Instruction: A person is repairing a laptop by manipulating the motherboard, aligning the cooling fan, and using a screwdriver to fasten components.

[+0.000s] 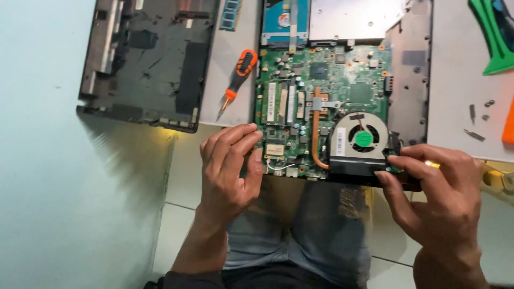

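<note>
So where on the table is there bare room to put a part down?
One bare strip lies between the dark bottom cover and green motherboard, though the orange screwdriver sits there. Right of the chassis, the white top is open until the loose screws. The near edge is crowded by both hands.

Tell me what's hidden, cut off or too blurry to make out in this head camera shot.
Head view only:
- Near left edge of the motherboard: covered by the left hand.
- Near right corner below the cooling fan: covered by the right hand.
- Green plastic tool: cut off by the top and right edges.
- Loose screws: too small to tell their type.
- Black bottom cover: cut off at the top, blurred.
</note>
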